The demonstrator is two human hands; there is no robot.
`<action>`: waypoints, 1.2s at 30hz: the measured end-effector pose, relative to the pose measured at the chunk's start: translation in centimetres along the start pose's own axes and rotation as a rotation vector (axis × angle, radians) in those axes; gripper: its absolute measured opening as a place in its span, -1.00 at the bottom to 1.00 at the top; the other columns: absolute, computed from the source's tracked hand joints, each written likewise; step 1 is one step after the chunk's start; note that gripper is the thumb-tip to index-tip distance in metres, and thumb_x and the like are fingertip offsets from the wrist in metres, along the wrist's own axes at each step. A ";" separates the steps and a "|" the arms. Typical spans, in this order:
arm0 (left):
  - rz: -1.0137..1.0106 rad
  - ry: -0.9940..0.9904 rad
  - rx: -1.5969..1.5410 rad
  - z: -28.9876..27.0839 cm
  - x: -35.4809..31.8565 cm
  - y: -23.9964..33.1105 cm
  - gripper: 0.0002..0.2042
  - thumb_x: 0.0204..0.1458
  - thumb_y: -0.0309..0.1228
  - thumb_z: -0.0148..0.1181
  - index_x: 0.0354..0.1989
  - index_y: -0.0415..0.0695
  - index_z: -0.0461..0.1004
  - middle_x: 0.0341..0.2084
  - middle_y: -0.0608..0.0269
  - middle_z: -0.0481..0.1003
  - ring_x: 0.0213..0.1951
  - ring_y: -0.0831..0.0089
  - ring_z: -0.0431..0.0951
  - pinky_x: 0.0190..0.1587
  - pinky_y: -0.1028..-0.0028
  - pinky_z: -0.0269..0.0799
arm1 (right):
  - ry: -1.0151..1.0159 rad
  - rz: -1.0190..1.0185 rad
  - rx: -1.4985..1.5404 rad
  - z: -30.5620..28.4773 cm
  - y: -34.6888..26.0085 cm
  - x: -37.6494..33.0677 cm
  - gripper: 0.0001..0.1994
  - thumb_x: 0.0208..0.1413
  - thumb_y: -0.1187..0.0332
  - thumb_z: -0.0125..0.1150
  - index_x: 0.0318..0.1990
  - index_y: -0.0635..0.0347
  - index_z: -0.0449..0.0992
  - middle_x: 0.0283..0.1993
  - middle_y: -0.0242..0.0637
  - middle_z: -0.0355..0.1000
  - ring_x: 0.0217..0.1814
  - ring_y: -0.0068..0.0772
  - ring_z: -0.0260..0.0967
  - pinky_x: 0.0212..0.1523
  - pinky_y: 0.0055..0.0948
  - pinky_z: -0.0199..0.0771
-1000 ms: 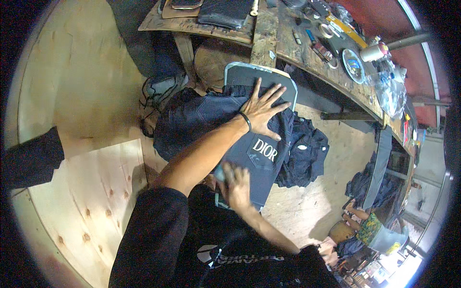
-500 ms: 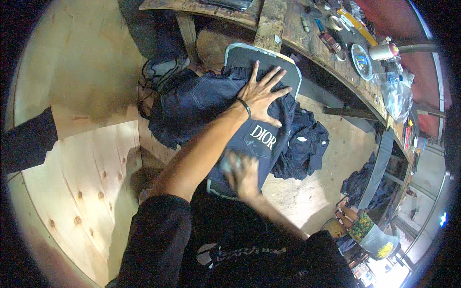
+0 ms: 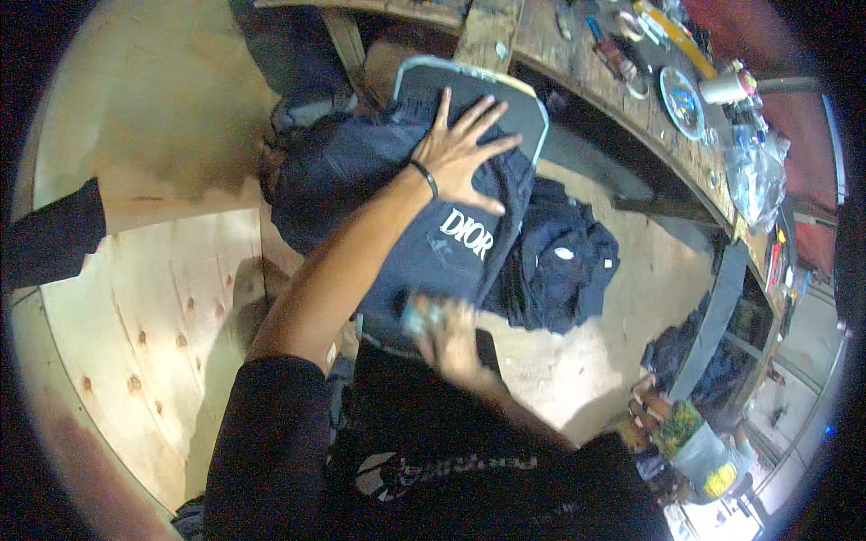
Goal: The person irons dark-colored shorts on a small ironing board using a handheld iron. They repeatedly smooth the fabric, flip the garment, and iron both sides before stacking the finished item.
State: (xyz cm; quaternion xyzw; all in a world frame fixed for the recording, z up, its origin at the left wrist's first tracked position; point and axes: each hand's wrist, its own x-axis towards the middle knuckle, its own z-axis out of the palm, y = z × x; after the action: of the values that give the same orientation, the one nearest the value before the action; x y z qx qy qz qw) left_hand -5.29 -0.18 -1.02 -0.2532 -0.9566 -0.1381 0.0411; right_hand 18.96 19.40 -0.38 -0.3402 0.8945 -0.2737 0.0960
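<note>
Dark navy denim trousers (image 3: 433, 279), with white lettering on a pocket, lie stretched over a dark board (image 3: 514, 108) with a pale rim. My left hand (image 3: 462, 155) is open, its fingers spread flat across the upper part of the cloth and the board. A black band circles that wrist. Near the board's close end, my right hand (image 3: 456, 341) is closed around a small pale-blue wad (image 3: 422, 317), over the lower cloth. Motion smears both hand and wad, so the wad's kind cannot be made out.
More dark garments (image 3: 564, 257) lie heaped right of the board. A worn wooden bench (image 3: 622, 126) runs along the far right, carrying a blue-rimmed dish (image 3: 681, 104), a thread cone (image 3: 729, 86) and plastic bags (image 3: 756, 180). Plywood panels (image 3: 144, 316) stand left. Another person (image 3: 704, 451) is at lower right.
My right hand has moved nearer to me with the pale-blue wad. My left hand keeps its flat, spread press on the trousers. The whole view has shifted slightly.
</note>
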 end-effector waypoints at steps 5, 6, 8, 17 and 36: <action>0.006 -0.004 -0.006 0.0 0.0 0.0 0.17 -0.36 0.63 0.22 0.52 0.34 0.22 0.61 -0.01 -0.11 0.61 -0.02 -0.20 0.41 -0.59 -0.53 | 0.006 0.201 0.044 1.3 -0.1 -1.8 -0.44 0.13 0.22 0.45 0.31 0.03 0.51 0.05 -0.06 0.40 0.09 0.01 0.37 0.17 0.07 0.38; -0.007 -0.034 -0.002 -0.2 0.1 0.0 0.17 -0.37 0.64 0.21 0.51 0.33 0.25 0.61 -0.01 -0.10 0.61 -0.02 -0.19 0.41 -0.59 -0.54 | 0.116 0.278 -0.109 1.3 -0.8 -2.1 -0.49 0.14 0.23 0.46 0.26 0.05 0.57 0.06 -0.07 0.40 0.09 -0.01 0.37 0.16 0.07 0.40; -0.001 -0.021 0.000 -0.8 0.1 0.2 0.17 -0.38 0.64 0.21 0.50 0.30 0.27 0.61 -0.03 -0.12 0.61 -0.05 -0.20 0.41 -0.60 -0.54 | 0.086 -0.091 0.109 -0.1 -1.7 -1.3 -0.44 0.12 0.21 0.49 0.27 0.14 0.54 0.01 -0.02 0.43 0.02 0.00 0.38 0.11 0.04 0.40; -0.844 0.341 -0.201 -0.3 -15.0 7.3 -0.21 0.32 0.04 0.09 0.58 -0.13 0.01 0.49 -0.21 0.14 0.45 -0.25 0.21 0.43 -0.20 0.13 | 0.616 0.152 -0.002 -5.1 6.0 11.1 -0.42 0.16 0.22 0.44 0.29 0.28 0.44 0.32 0.16 0.38 0.47 0.30 0.20 0.46 0.15 0.18; -0.844 0.158 -0.629 0.1 -17.1 6.4 0.10 0.22 0.15 0.20 0.54 -0.47 -0.31 0.38 -0.59 0.12 0.31 -0.40 0.33 0.33 -0.02 0.34 | 0.781 0.320 -0.306 -2.7 0.7 11.3 -0.36 0.19 0.23 0.42 0.37 0.25 0.36 0.26 0.16 0.37 0.39 0.34 0.21 0.43 0.36 0.04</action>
State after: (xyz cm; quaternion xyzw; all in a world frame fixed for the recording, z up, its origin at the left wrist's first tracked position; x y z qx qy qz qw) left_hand 12.78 -2.89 -2.06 0.1648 -0.8817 -0.4415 -0.0242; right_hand 9.12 13.53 1.59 -0.0792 0.9352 -0.2280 -0.2591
